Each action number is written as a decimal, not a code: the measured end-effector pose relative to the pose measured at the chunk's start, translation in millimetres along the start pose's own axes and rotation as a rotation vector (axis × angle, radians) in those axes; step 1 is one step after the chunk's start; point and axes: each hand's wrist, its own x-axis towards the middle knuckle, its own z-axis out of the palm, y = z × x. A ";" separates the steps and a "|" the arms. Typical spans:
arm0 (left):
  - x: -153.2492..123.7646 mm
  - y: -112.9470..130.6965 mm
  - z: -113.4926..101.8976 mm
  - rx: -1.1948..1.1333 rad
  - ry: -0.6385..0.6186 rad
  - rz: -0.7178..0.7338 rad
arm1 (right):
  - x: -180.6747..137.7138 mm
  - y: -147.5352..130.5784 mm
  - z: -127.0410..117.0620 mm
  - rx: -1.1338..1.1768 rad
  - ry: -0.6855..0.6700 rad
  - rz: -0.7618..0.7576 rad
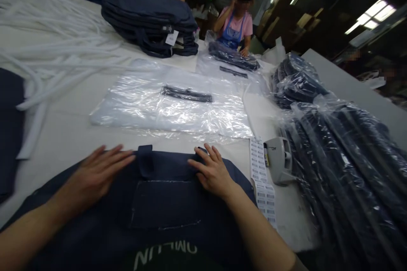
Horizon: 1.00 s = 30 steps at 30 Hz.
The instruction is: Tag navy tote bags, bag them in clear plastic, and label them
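Observation:
A navy blue bag (165, 203) with a stitched front pocket lies flat on the white table (70, 127) right in front of me. My left hand (98, 171) rests flat on its upper left edge, fingers spread. My right hand (211, 169) presses on its upper right edge, fingers slightly curled over the rim. A short strap loop (144, 159) sticks up between my hands. Neither hand grips anything.
Clear plastic bags (171, 106) with a black strip (187, 94) lie beyond the bag. A label gun (278, 159) and barcode sticker strip (262, 178) sit to the right, beside stacked bagged navy items (343, 165). White foam strips (54, 51) lie far left. Two people work at the far end near folded bags (149, 21).

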 end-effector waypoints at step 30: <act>14.6 72.5 -0.2 -0.235 0.101 0.128 | -37.1 -39.3 18.5 0.439 0.339 0.122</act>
